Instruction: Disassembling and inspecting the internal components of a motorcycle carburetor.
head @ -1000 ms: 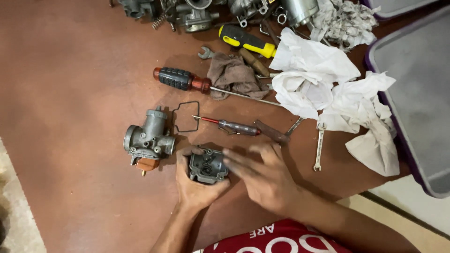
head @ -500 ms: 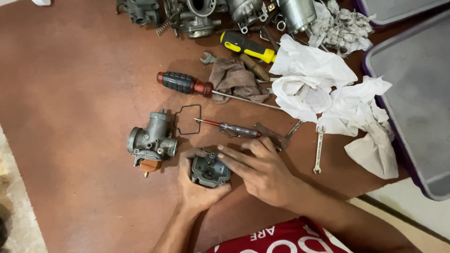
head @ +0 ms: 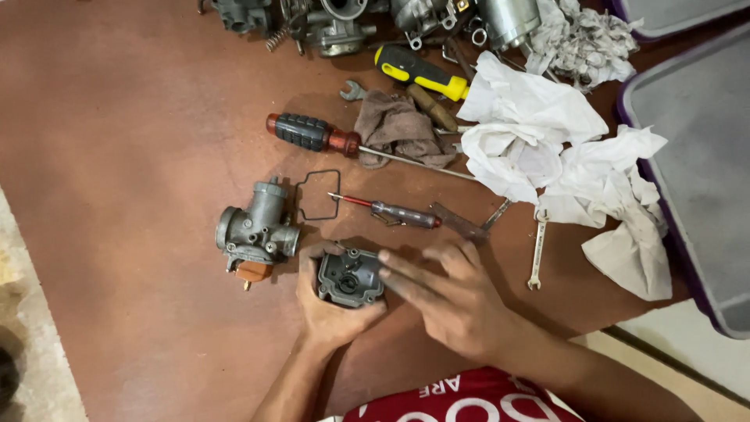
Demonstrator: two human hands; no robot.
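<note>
Two hands work closest to the person, low in the middle of the brown tabletop (head: 117,117). The left hand (head: 332,312) wraps around a small grey metal cup part (head: 349,277) and grips it from below. The right hand (head: 457,301) is spread out, not clenched. Its fingertips (head: 387,258) press on the right edge of the cup part. It looks like the cup part is being held steady and felt along its rim. The cup part is small, so any next move calls for a firm grip from the left hand and a gentle touch from the right.

Just to the left sits one grey engine part (head: 258,230) with an orange bit under it, close to the cup part but not touching it. One thin black rubber ring (head: 319,195) lies right beside it.

A little farther off lie one small screwdriver (head: 394,211) with a red tip and one flat metal strip (head: 461,227). One little wrench (head: 537,250) lies to the right.

Farther away I count two more screwdrivers, one black and red (head: 312,134) and one yellow and black (head: 418,70). A second wrench (head: 353,92) peeks out by one brown rag (head: 398,129). Several white cloths (head: 531,133) are heaped on the right, next to one big grey tray (head: 695,141).

At the far edge sits a pile of metal parts (head: 336,19), too mixed up to count.
</note>
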